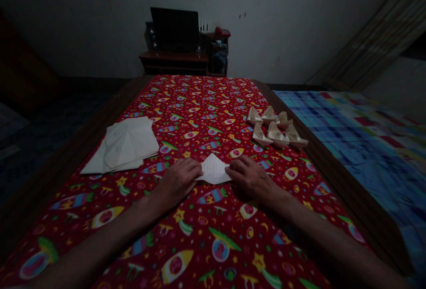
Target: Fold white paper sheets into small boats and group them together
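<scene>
A folded sheet of white lined paper (214, 170) with a pointed top lies low over the red patterned cloth, between my two hands. My left hand (182, 174) pinches its left corner, fingers closed. At the right corner, my right hand (248, 173) grips the paper in the same way. Off to the left is a stack of white paper sheets (128, 145), loosely piled. Several folded paper boats (278, 134) stand in two rows to the right, beyond my right hand.
The red cloth (213, 218) with rocket prints covers a long table with dark wooden edges (366, 205). At the far end, a black monitor (175, 29) stands on a brown desk (176, 60). A checked blue bedspread (333, 120) lies at the right.
</scene>
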`<action>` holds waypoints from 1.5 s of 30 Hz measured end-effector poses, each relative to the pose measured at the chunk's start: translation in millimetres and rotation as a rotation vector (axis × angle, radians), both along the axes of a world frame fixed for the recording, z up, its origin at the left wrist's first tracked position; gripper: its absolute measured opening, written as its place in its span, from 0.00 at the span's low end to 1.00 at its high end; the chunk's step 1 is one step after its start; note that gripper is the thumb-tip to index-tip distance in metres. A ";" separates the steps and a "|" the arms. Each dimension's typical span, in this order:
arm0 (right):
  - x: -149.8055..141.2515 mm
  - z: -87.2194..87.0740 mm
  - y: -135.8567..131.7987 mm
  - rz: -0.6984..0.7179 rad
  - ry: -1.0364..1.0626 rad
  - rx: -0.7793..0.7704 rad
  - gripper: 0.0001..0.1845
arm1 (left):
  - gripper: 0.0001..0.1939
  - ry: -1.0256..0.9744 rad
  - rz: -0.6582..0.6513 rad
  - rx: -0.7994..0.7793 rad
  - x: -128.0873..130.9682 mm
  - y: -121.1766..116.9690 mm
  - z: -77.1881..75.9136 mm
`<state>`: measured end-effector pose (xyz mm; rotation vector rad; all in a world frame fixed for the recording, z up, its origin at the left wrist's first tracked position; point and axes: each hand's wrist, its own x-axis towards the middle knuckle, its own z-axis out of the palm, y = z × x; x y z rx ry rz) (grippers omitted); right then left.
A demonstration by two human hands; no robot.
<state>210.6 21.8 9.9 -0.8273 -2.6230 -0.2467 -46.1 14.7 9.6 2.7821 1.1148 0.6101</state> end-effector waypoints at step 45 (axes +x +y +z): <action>-13.0 -7.6 7.3 -0.380 0.109 -0.285 0.12 | 0.26 0.165 0.017 -0.077 35.1 -26.4 -11.8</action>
